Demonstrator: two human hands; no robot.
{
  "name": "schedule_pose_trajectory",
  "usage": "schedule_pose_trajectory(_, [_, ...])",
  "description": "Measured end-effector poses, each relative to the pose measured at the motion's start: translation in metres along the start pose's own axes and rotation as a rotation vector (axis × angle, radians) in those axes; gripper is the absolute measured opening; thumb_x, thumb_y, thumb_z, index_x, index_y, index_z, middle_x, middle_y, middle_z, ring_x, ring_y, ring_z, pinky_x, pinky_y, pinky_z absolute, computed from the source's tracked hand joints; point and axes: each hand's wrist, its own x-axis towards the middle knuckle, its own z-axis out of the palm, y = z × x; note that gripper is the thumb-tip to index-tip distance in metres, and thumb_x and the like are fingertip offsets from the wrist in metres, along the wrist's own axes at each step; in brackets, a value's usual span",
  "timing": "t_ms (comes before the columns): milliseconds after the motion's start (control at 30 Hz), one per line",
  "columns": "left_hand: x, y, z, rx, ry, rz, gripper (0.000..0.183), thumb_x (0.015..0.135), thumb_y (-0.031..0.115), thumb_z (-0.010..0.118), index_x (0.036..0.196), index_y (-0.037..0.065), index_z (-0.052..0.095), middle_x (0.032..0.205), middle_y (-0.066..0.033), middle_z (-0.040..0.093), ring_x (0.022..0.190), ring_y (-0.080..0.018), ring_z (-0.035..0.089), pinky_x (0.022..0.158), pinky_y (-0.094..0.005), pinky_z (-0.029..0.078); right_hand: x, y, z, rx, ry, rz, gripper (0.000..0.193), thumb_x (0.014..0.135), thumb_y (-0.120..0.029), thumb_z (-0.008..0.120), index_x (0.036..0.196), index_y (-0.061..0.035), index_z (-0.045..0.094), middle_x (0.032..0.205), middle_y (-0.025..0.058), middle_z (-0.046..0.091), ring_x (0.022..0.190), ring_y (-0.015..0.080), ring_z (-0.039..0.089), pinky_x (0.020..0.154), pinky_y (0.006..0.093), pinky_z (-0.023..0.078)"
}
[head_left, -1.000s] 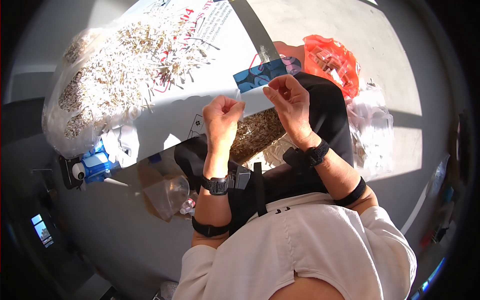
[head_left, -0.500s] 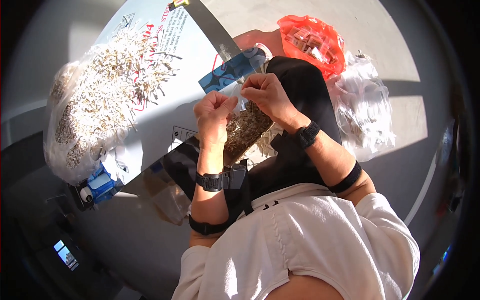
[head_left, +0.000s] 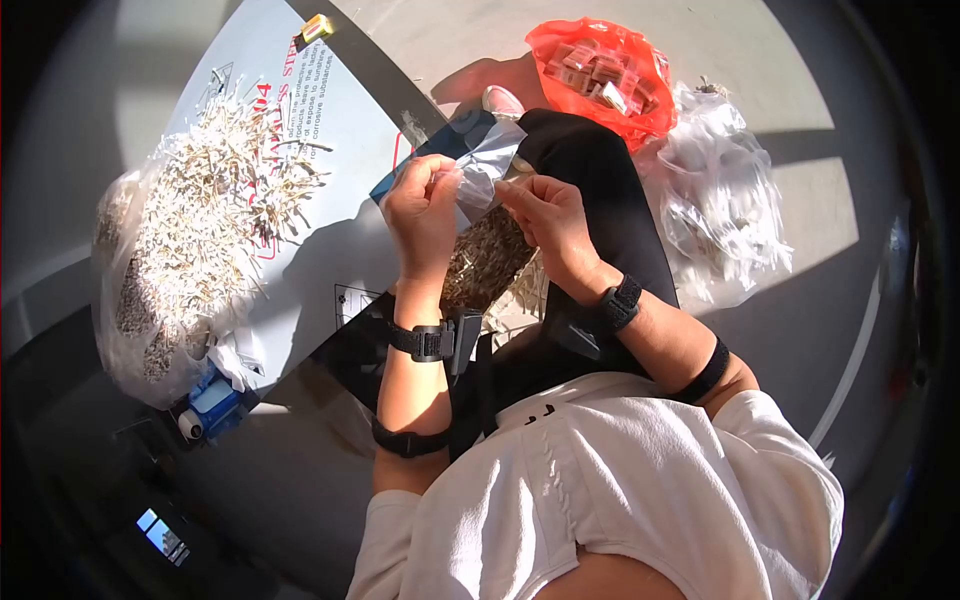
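Observation:
My left hand (head_left: 422, 205) pinches the left edge of a thin, translucent plastic bag (head_left: 487, 165), which is spread out between my hands. At its lower right edge, my right hand (head_left: 548, 212) is closed with thumb and forefinger on the plastic. Below the hands, between my legs, a heap of short brown dried pieces (head_left: 485, 255) is partly hidden by my wrists; what holds it is hard to make out. To the left, a large pile of pale, thin dried strips (head_left: 200, 220) spills from a clear plastic sack (head_left: 115, 300) onto a table (head_left: 330, 260).
Right of my knee stand a red plastic bag (head_left: 545, 50) of small packets and a bundle of clear plastic bags (head_left: 725, 205). A blue object (head_left: 215, 400) is by the table's near left corner. A small yellow-and-red item (head_left: 316, 27) lies at its far edge.
The plastic bag, crumpled small between my fingers before, is now spread wider and lifted into the light. My right hand has moved down and slightly right. The whole view has shifted a little.

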Motion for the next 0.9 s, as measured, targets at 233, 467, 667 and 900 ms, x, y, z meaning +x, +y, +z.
schedule_pose_trajectory(233, [0.050,-0.005,0.042,-0.191,-0.070,-0.035,0.012,0.080,-0.006,0.068,0.089,0.001,0.063,0.075,0.0010,0.063,0.067,-0.0046,0.056,0.064,-0.0204,0.048,0.045,-0.004,-0.009,0.476,0.036,0.202,0.020,0.092,-0.021,0.066,0.079,-0.0051,0.062,0.073,0.0002,0.055,0.057,0.0050,0.043,0.045,0.0182,0.032])
schedule_pose_trajectory(467, [0.120,-0.047,0.058,0.119,-0.311,0.121,0.015,0.075,-0.004,0.069,0.088,0.002,0.064,0.075,0.0003,0.063,0.067,-0.0061,0.056,0.065,-0.0222,0.049,0.113,0.002,-0.004,0.314,0.235,-0.164,0.015,0.085,-0.006,0.068,0.072,0.0009,0.067,0.062,0.0017,0.058,0.052,0.0065,0.048,0.044,0.0223,0.035])
schedule_pose_trajectory(667, [0.125,-0.064,0.073,0.288,-0.362,0.200,0.017,0.073,0.002,0.071,0.089,0.007,0.068,0.082,-0.0067,0.065,0.078,-0.0208,0.063,0.073,-0.0327,0.052,0.133,0.021,-0.008,0.234,0.399,-0.129,0.013,0.084,-0.006,0.069,0.074,0.0036,0.067,0.062,0.0006,0.057,0.053,0.0071,0.046,0.047,0.0245,0.034])
schedule_pose_trajectory(900, [0.121,-0.065,0.065,0.198,-0.366,0.224,0.014,0.072,0.003,0.068,0.085,0.008,0.065,0.079,-0.0088,0.066,0.082,-0.0283,0.062,0.072,-0.0389,0.052,0.126,0.029,-0.009,0.247,0.368,-0.092,0.012,0.084,-0.007,0.069,0.077,0.0018,0.067,0.065,0.0013,0.059,0.053,0.0068,0.047,0.047,0.0228,0.036])
